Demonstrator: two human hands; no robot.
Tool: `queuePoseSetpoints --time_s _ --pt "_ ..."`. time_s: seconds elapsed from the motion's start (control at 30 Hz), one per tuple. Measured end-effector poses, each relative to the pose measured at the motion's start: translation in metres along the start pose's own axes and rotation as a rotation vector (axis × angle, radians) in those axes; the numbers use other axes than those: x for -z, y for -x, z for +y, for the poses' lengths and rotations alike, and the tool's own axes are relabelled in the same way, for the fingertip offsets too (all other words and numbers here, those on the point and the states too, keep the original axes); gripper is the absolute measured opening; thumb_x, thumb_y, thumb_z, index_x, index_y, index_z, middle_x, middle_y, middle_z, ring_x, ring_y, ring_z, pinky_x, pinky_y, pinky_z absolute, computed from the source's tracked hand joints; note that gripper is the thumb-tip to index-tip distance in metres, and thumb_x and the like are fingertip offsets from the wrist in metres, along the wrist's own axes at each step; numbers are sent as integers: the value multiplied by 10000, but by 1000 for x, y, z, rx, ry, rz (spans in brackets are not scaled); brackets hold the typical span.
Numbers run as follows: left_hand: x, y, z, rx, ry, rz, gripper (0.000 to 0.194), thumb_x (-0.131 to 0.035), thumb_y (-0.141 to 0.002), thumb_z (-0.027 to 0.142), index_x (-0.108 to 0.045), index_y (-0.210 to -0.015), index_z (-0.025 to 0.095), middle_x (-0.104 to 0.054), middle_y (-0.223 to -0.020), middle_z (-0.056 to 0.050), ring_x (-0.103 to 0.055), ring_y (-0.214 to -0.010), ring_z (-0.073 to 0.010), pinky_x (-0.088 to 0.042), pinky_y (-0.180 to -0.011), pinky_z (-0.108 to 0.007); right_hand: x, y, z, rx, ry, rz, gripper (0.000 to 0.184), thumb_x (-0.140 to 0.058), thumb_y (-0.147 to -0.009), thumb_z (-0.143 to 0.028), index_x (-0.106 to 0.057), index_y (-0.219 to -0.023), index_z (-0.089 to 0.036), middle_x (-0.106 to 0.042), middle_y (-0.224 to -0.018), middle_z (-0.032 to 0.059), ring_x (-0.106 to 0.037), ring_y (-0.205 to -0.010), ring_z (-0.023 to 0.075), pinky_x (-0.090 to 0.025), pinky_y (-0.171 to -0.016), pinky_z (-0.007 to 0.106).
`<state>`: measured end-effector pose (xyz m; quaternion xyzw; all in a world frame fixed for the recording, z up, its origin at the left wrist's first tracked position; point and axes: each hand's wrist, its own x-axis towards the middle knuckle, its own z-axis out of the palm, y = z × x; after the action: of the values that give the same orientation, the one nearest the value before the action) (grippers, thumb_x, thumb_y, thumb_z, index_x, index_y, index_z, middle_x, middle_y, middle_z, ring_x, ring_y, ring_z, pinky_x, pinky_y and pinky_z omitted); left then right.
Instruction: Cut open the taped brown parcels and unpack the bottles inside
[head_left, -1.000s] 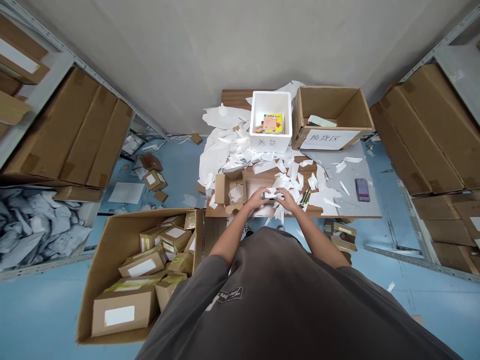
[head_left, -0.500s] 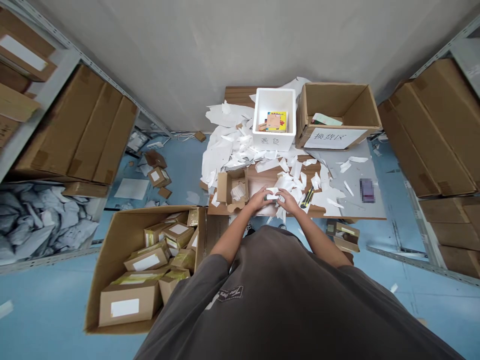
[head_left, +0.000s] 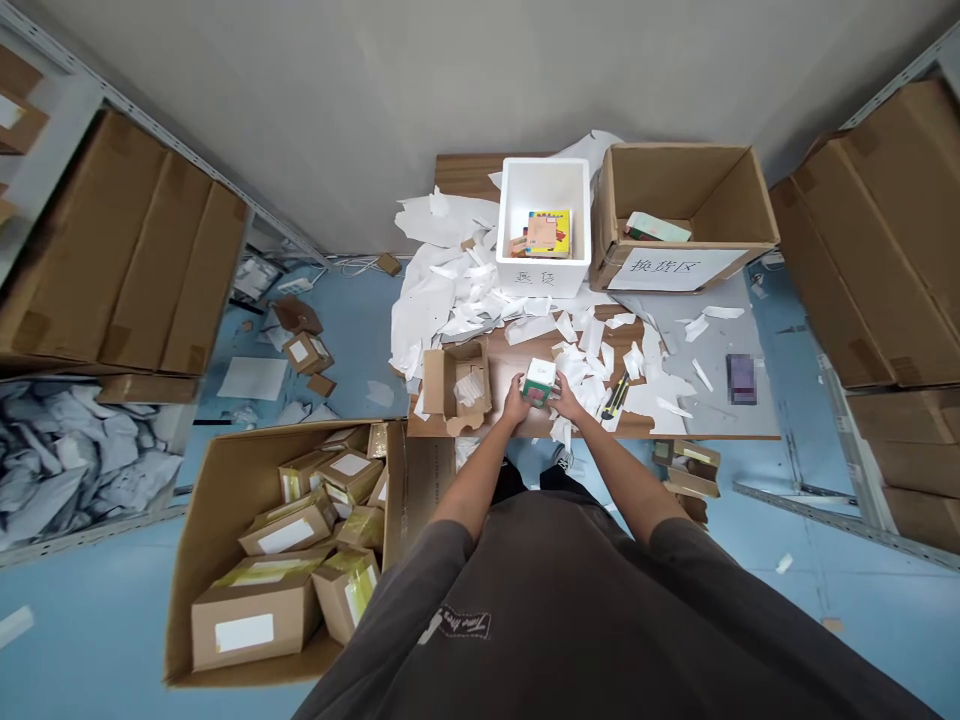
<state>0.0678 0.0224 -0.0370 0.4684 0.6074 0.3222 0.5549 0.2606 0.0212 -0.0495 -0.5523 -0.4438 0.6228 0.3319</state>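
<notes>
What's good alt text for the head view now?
Left hand and right hand hold a small green-and-white box at a wooden table strewn with torn white paper. Left of it sits an opened carton; behind, a white bin and labelled cardboard box.

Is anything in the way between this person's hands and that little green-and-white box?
Nothing visible: the left hand and right hand hold the green-and-white box from opposite sides. Torn white paper lies beyond the right hand.
</notes>
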Motion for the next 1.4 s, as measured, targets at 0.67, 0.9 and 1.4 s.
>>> queuePoseSetpoints --time_s 0.67,0.9,1.4 --pt "34 -31 66 -166 367 -216 1181 -1004 -617 354 -409 -1635 288 -574 -1566 -183 -643 -1347 -334 -540 -1121 -509 -2 -21 -107 161 -55 22 1172 -822 -691 -389 -302 -1741 -345 -625 -1516 109 -666 -1234 291 -555 -1107 515" --pt "43 -87 173 -341 271 -300 1151 -982 -701 372 -355 -1666 370 -506 -1607 -145 -625 -1357 -314 -594 -1049 -442 36 -40 -210 351 -47 192 1156 -825 -719 -303 -256 -1725 -327 -583 -1555 139 -614 -1338 315 -545 -1124 533" --pt "-151 -267 350 -406 195 -396 1141 -942 -755 328 -350 -1730 311 -616 -1537 -142 -696 -1258 -295 -573 -1105 -459 305 -160 -293 336 -156 260 986 -718 -776 -341 -368 -1698 -353 -621 -1573 76 -692 -1220 321 -668 -898 451"
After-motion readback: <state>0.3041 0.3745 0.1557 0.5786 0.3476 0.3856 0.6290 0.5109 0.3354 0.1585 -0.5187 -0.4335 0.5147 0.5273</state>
